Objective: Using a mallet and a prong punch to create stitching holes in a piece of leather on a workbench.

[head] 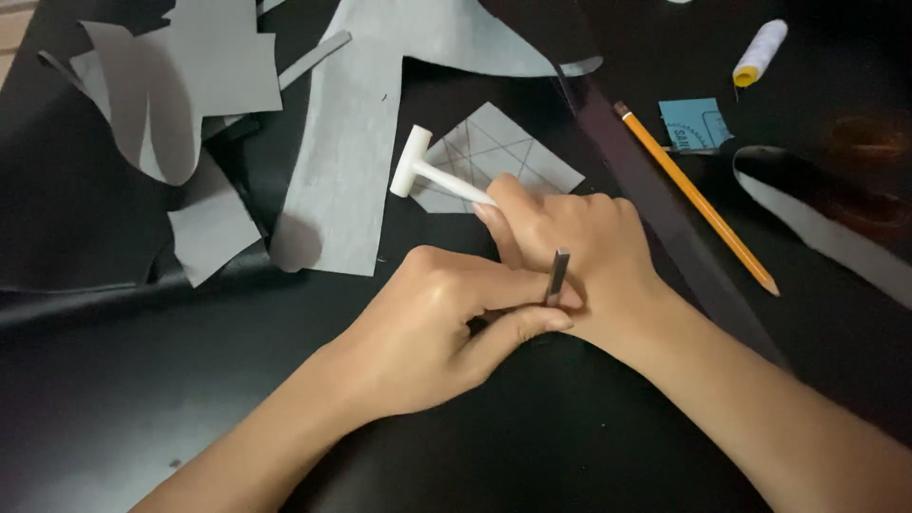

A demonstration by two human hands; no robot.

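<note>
Nearest me, my left hand (pixel 432 328) pinches a thin metal punch (pixel 559 275) upright between thumb and forefinger on the black sheet (pixel 142 399). Just beyond, touching it, my right hand (pixel 570 242) grips a small white hammer (pixel 423 173), its head pointing far left. Right of them lies a pencil (pixel 698 199).

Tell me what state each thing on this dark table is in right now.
Left hand: closed, pinching the thin dark metal punch upright.
Right hand: gripping the small white plastic hammer, head raised off the surface.
Yellow wooden pencil: lying flat, untouched.
White thread spool with yellow end: lying on its side.
Grey cut leather scraps: lying loose, flat or curled.
Grey square piece with drawn lines: flat.
</note>
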